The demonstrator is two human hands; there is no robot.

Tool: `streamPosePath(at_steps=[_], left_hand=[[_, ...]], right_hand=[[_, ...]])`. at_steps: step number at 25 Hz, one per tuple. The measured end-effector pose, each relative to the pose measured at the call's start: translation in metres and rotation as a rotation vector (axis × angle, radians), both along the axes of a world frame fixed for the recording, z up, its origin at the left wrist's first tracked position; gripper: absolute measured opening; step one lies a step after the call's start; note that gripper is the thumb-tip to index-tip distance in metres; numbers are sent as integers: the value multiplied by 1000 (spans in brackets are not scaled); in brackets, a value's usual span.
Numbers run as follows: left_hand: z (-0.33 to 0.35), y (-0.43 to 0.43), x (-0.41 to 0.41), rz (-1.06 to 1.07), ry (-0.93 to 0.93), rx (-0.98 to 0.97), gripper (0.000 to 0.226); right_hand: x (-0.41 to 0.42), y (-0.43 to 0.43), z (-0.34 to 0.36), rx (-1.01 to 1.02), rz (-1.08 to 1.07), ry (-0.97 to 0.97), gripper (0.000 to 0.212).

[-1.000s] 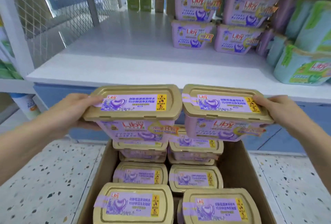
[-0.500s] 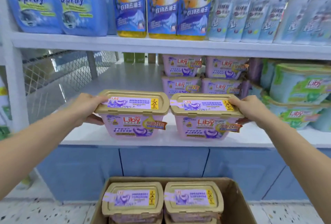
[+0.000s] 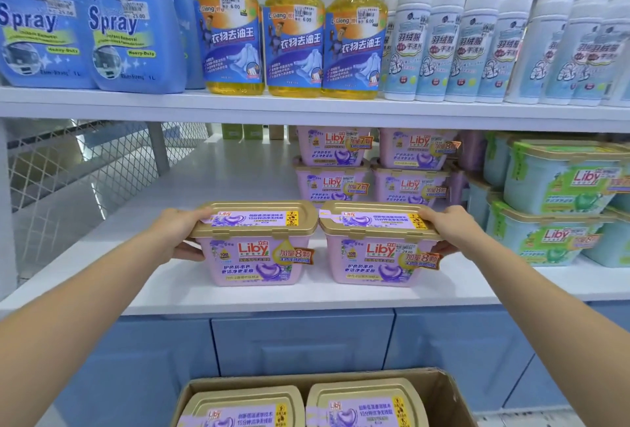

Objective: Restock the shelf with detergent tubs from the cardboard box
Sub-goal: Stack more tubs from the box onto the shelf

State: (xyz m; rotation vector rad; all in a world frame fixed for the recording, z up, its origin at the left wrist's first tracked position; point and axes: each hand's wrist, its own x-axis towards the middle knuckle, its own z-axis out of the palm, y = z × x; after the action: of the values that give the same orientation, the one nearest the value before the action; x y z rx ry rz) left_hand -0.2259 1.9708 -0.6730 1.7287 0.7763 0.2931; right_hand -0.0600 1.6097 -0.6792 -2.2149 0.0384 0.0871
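Two pink Liby detergent tubs with gold lids stand side by side on the white shelf (image 3: 170, 283). My left hand (image 3: 180, 239) grips the left end of the left tub (image 3: 255, 256). My right hand (image 3: 446, 232) grips the right end of the right tub (image 3: 378, 259). Both tubs rest upright near the shelf's front edge, lids touching. Below, the open cardboard box (image 3: 446, 389) shows two more gold-lidded tubs (image 3: 245, 409).
Stacked pink tubs (image 3: 371, 164) stand at the shelf's back, green Liby tubs (image 3: 559, 201) to the right. A wire mesh panel (image 3: 85, 171) closes the left side. Blue spray jugs (image 3: 129, 27), yellow bottles and white foam bottles fill the upper shelf (image 3: 306, 109).
I lifted both tubs out of the box, raised them and set them down on the shelf. My view tilted up from the box to the shelves.
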Motion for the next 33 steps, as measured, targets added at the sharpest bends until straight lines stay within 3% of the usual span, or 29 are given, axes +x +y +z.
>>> streamPosePath(at_steps=[6, 9, 11, 13, 16, 17, 24, 28, 33], left_hand=[[3, 5, 4, -36, 88, 16, 34], [2, 7, -5, -32, 71, 34, 42], [-3, 13, -24, 38, 19, 79, 49], [-20, 17, -53, 108, -65, 169, 47], [-69, 10, -103, 120, -120, 231, 19], [-88, 3, -117, 120, -108, 209, 12], [-202, -65, -168, -6, 243, 161, 24], [-227, -72, -177, -6, 445, -49, 39], [-252, -77, -165, -7, 407, -316, 36]], right_hand=[[-1, 0, 2, 87, 11, 108, 57], [-12, -16, 4, 176, 79, 170, 71], [-25, -31, 2, 236, 101, 111, 76], [-42, -45, -13, 272, 103, -24, 64], [-75, -63, -58, 267, 139, -128, 22], [-86, -66, -74, 244, 155, -130, 17], [-137, -55, -178, 86, 248, 100, 20], [-147, -56, -216, 41, 160, 173, 21], [-153, -52, -247, -40, 30, 225, 28]])
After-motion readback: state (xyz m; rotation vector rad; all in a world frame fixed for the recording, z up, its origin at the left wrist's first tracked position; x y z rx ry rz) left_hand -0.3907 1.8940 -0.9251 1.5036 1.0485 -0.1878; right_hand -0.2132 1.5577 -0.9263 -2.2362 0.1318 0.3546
